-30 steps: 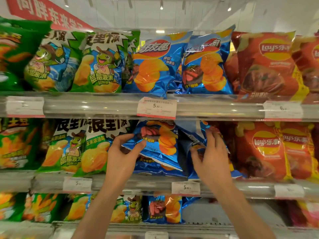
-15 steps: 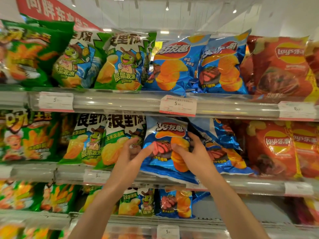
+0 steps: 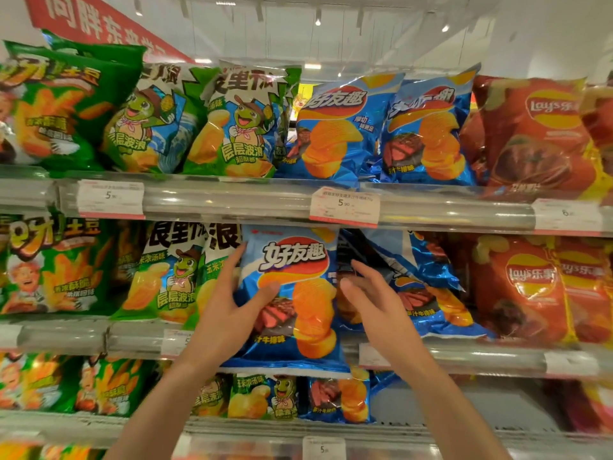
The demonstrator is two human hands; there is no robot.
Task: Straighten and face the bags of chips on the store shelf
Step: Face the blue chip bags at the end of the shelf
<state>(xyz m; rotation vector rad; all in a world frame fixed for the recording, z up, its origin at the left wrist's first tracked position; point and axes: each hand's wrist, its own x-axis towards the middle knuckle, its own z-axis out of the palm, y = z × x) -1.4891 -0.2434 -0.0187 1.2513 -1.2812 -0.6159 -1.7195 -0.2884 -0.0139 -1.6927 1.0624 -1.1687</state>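
A blue chip bag [image 3: 292, 293] stands upright at the front of the middle shelf [image 3: 464, 360], its bottom hanging over the shelf lip. My left hand [image 3: 229, 310] grips its left edge, thumb on the front and fingers behind. My right hand [image 3: 371, 297] is at the bag's right edge with fingers spread and loosely bent; whether it touches the bag is unclear. A second blue bag [image 3: 428, 293] leans tilted behind and right of my right hand.
Green bags [image 3: 166, 277] fill the shelf to the left, red bags [image 3: 524, 287] to the right. The upper shelf [image 3: 232, 197] carries green, blue and red bags with price tags [image 3: 345, 207] on its rail. More bags stand on the lower shelf [image 3: 338, 400].
The blue bag has been raised upright and turned to face forward. My right hand has come off its front and moved to its right edge. The camera has shifted closer.
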